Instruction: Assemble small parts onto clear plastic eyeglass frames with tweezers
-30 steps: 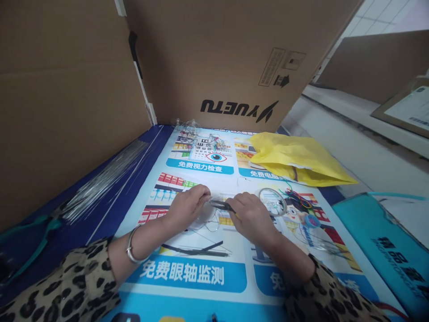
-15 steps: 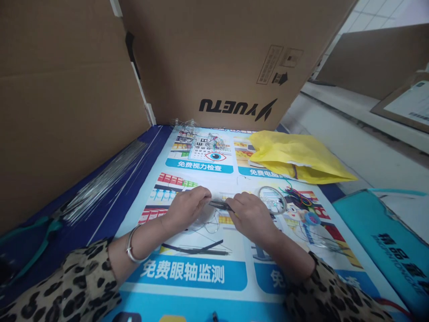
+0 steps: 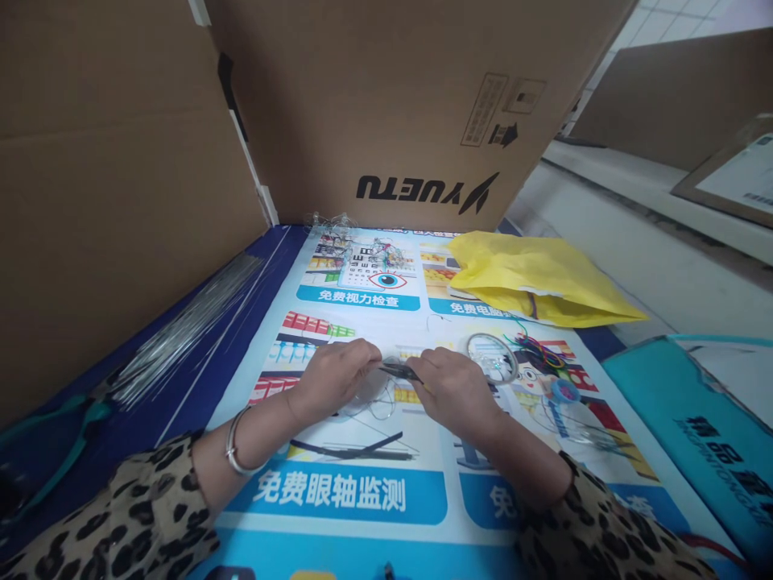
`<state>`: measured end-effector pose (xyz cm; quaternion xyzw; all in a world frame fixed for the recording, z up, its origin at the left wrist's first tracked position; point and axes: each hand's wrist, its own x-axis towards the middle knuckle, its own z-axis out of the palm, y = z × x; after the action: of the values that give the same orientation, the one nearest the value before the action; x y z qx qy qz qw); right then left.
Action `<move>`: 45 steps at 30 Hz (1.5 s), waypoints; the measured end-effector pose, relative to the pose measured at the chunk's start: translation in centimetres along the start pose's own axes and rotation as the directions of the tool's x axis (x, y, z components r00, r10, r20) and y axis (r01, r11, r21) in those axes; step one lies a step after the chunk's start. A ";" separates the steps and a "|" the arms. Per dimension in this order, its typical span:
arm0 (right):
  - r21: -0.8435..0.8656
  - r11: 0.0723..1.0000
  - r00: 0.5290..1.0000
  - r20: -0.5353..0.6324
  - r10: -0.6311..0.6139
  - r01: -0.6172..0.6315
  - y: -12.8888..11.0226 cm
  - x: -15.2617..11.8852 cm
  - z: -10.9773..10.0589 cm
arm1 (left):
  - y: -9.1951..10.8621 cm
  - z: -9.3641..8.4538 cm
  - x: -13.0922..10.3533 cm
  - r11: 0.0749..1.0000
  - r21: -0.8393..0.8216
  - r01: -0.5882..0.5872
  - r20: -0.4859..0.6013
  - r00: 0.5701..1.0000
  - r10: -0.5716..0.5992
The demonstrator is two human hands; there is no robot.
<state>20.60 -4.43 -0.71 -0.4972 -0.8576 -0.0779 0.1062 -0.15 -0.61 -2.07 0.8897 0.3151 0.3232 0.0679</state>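
Observation:
My right hand is closed round small dark-jawed pliers, their tip pointing left at the fingers of my other hand. My left hand pinches thin wire, whose fine loops hang below the fingertips over the printed sheet. The pliers' jaws lie right beside that pinch; whether they grip the wire is too small to tell. Just right of the pliers is a round clear dish with small shiny bits inside.
A bundle of straight wires and teal-handled pliers lie at left. Tangled wire pieces sit at the back before a cardboard wall. To the right are a yellow bag, coloured cords and a teal box.
Both hands stay almost in place, still holding the wire and the pliers. The pliers' jaws have shifted very slightly by the left fingertips, and the camera view has moved a little.

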 end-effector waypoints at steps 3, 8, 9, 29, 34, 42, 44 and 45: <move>-0.008 1.000 1.000 0.013 0.006 -0.006 -0.1 0.0 -0.1 | -0.2 0.1 -0.1 0.998 0.043 -0.036 0.017 0.999 0.035; -0.007 0.999 0.999 0.035 0.032 -0.032 -0.2 -0.2 0.1 | -0.2 0.2 -0.1 0.996 0.070 -0.060 0.026 0.998 0.058; -0.005 0.999 0.999 0.035 0.034 -0.034 -0.1 -0.2 0.1 | -0.2 0.2 0.0 0.997 0.056 -0.056 0.017 0.998 0.055; 0.003 0.994 0.994 0.032 -0.108 0.108 1.0 0.4 -1.2 | 0.1 -1.1 1.2 0.916 -0.390 0.098 0.098 0.993 -0.064; 0.042 0.989 0.988 0.062 -0.141 0.139 0.8 0.4 -1.1 | 0.3 -1.3 1.3 0.885 -0.452 0.113 0.132 0.989 -0.058; 0.088 0.985 0.985 0.081 -0.153 0.146 0.5 0.3 -1.4 | 0.5 -1.7 1.6 0.850 -0.521 0.080 0.147 0.989 -0.003; 0.100 0.985 0.985 0.089 -0.149 0.140 0.4 0.3 -1.5 | 0.4 -1.7 1.5 0.845 -0.530 0.073 0.147 0.989 0.007; 0.104 0.985 0.985 0.096 -0.146 0.136 0.4 0.3 -1.5 | 0.4 -1.7 1.5 0.844 -0.533 0.068 0.145 0.989 0.012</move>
<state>20.98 -4.36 0.86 -0.4326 -0.8979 -0.0177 0.0799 -0.09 -0.19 0.15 0.8514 0.2196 0.3327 0.3408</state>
